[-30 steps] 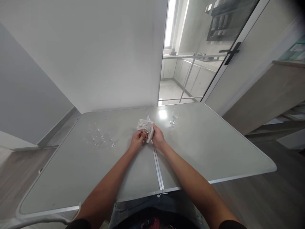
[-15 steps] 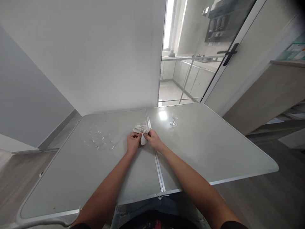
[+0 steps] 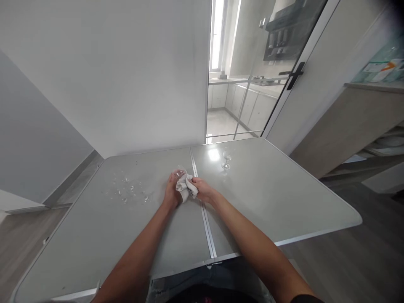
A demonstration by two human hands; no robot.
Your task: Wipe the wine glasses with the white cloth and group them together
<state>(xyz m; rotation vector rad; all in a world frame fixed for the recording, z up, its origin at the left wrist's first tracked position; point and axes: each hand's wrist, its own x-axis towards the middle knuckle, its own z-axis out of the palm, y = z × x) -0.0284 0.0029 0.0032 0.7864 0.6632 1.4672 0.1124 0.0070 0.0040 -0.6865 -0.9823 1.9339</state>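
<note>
My left hand [image 3: 171,190] is closed around the bowl of a clear stemmed glass [image 3: 179,171], which tilts toward the far left. A crumpled white cloth [image 3: 186,186] covers the glass's lower part. My right hand [image 3: 203,189] grips this cloth from the right, its fingers partly hidden in the folds. Both hands are held close together above the table, near its centre seam. On the right half another stemmed glass [image 3: 226,160] stands upright, apart from my hands. Several more clear glasses [image 3: 126,187] are grouped on the left half; their outlines are faint.
The pale table [image 3: 268,189] has a metal seam [image 3: 206,227] down its middle and a metal rim. A white wall [image 3: 142,84] rises behind it. At the back right is a glazed door with a black handle [image 3: 296,75]. A wooden shelf [image 3: 356,113] stands farther right.
My left hand has shifted from the cloth's edge to around the glass bowl. The glass has tipped leftward, and my right hand has bunched the cloth at its lower part. The view has shifted slightly.
</note>
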